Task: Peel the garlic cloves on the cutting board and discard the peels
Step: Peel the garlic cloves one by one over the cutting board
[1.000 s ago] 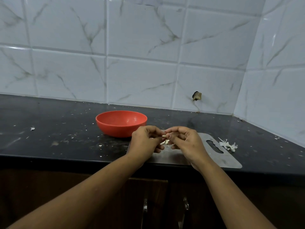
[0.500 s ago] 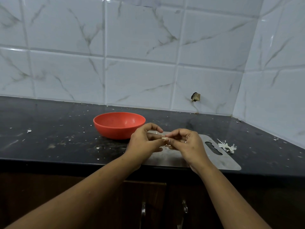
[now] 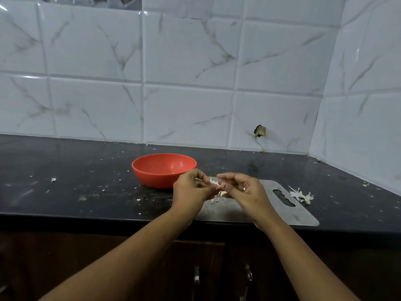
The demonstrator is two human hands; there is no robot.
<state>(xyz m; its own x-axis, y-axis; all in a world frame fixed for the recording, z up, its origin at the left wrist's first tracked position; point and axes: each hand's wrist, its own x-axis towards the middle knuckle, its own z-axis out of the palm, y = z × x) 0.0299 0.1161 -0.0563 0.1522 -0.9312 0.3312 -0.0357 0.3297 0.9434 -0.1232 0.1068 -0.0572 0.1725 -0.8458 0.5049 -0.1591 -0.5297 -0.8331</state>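
Over the steel cutting board (image 3: 288,216) my left hand (image 3: 191,191) and my right hand (image 3: 243,190) meet fingertip to fingertip. Between them they pinch a small pale garlic clove (image 3: 218,187) with white skin coming off it. Most of the clove is hidden by my fingers. A few white peel bits (image 3: 214,200) lie on the board just under my hands. A heap of white peels (image 3: 302,195) lies on the counter past the board's right end, beside its handle slot.
A red plastic bowl (image 3: 161,168) stands on the black counter just left of the board, behind my left hand. Small white crumbs dot the counter on the left. Tiled walls close the back and right. Cabinet door handles (image 3: 196,276) sit below the counter edge.
The view has tilted up a little. My hands have stayed together over the board, and the fingers have shifted on the clove, with more white skin showing between them.
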